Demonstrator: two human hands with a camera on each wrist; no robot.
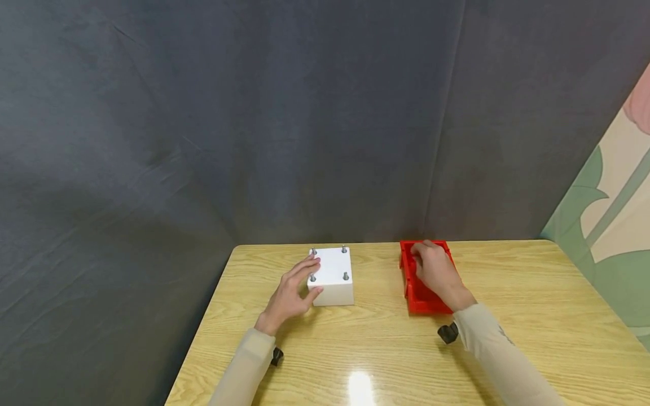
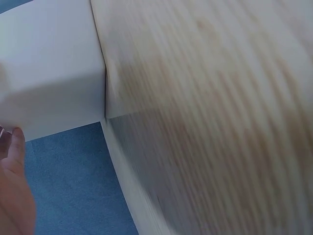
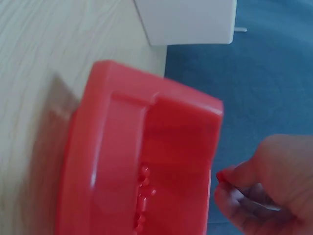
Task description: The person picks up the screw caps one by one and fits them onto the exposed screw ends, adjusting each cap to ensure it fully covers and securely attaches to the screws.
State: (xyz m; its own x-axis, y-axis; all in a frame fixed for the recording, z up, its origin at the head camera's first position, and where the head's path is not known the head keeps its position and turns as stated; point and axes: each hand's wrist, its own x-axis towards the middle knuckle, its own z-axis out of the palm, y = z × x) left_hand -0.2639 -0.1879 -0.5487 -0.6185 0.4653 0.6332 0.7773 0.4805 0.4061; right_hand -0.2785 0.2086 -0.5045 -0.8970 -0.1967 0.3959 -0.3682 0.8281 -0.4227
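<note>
A white box (image 1: 332, 267) sits on the table, with a metal bolt (image 1: 346, 276) standing up near each top corner. My left hand (image 1: 290, 294) holds the box at its left side, with fingers at the top edge and thumb by the near corner. To the right, my right hand (image 1: 438, 270) is over a red bin (image 1: 429, 306). In the right wrist view the thumb and forefinger meet, pinching a small red piece (image 3: 221, 176), blurred and partly hidden. Several small parts (image 3: 142, 203) lie inside the bin, tinted red.
The box and bin stand on a wood-grain table (image 1: 381, 338), near its far edge. A dark curtain (image 1: 330, 124) hangs behind it and along the left. At the right is a wall with a painted plant pattern (image 1: 609, 225).
</note>
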